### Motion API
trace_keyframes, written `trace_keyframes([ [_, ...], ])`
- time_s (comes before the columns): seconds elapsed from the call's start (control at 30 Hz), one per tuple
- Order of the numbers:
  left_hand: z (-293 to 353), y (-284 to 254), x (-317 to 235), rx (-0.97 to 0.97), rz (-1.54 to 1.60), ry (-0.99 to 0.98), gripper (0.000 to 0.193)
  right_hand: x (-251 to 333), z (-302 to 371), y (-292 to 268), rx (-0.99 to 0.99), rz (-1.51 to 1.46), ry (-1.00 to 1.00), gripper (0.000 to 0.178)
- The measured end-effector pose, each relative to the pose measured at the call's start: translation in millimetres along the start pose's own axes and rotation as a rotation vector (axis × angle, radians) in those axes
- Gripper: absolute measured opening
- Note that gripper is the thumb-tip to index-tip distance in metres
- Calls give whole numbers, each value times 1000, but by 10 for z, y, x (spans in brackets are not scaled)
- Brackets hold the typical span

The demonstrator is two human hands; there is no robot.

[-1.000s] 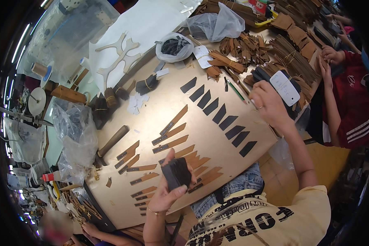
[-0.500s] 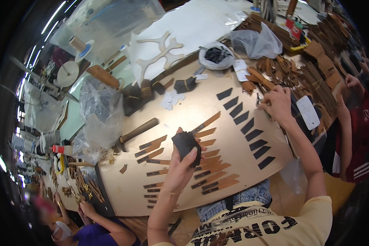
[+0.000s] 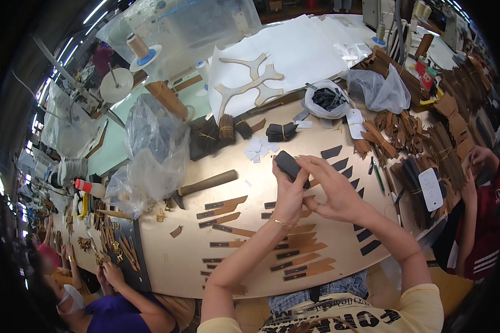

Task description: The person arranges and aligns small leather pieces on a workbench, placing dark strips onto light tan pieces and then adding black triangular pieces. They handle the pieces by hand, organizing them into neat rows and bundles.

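My left hand [image 3: 290, 195] is closed around a stack of black leather pieces [image 3: 288, 164], held above the table. Against the stack's right side rest the fingertips of my right hand [image 3: 339, 191]; its fingers are stretched out and its thumb stands apart. Beneath my hands lie several brown leather strips [image 3: 303, 269] with black-covered ends, and more strips [image 3: 228, 206] lie left of my left forearm. A slanting row of flat black leather pieces [image 3: 331, 151] runs down the table on the right, partly hidden by my right hand and forearm.
A hammer [image 3: 208, 182] lies left of my hands near plastic bags [image 3: 153, 150]. Bundled dark pieces [image 3: 281, 132], a bag of black scraps [image 3: 326, 100] and brown leather bundles [image 3: 397, 130] line the far side. Pens [image 3: 379, 176] lie at right. Other people work on both sides.
My right hand has come from the right side of the table to the stack. My left hand has raised the stack away from me. The view has shifted.
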State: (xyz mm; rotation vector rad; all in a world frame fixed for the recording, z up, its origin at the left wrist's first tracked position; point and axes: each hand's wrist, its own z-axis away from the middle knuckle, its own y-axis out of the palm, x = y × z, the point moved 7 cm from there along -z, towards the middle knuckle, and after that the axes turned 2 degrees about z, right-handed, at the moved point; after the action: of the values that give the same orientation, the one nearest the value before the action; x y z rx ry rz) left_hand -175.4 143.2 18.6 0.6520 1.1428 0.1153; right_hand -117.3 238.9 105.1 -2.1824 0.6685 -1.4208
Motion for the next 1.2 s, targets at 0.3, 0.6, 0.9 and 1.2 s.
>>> trace_keyframes([
  [0.3, -420, -237, -62, 62, 147, -9, 93, -444, -547, 230, -29, -88, -15, 47],
  [0.6, -751, -473, -40, 59, -572, 140, 81, -1061, -849, 211, 139, -87, -114, 47],
  [0.9, -659, -438, -596, -8, -1589, 609, 85, -1080, -752, 364, 176, 38, -168, 46],
  [1.2, -756, -316, -580, 95, -1510, 763, 54, -1049, -897, 65, 215, 157, -210, 62],
])
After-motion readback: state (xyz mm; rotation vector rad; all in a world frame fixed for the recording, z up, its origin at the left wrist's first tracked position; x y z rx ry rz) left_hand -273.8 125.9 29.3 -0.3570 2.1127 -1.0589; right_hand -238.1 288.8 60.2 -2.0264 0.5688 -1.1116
